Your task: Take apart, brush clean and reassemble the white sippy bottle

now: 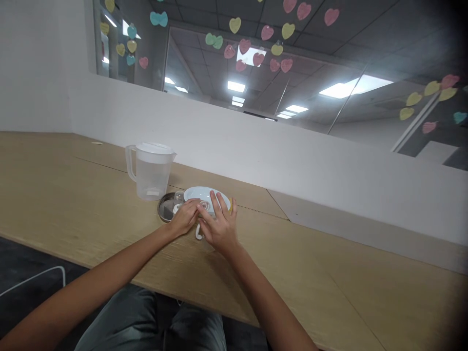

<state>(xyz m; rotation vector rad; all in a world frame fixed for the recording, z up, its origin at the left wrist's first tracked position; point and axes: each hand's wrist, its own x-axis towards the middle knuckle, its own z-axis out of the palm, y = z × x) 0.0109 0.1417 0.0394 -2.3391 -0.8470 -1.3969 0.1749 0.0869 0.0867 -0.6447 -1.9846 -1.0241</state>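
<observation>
Left hand [185, 218] | right hand [219, 225] | touching white plate [206, 194] | no legible writing

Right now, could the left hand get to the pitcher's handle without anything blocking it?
Probably yes. The left hand rests at the white plate, and the clear pitcher stands just beyond it to the left, handle facing bare table. Only the small metal dish lies between, low enough to pass over.

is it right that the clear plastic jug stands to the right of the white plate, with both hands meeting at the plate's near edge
Not quite. In the head view the clear plastic jug stands to the left of the white plate, not the right. The rest holds: the left hand and right hand meet at the plate's near edge.
</observation>
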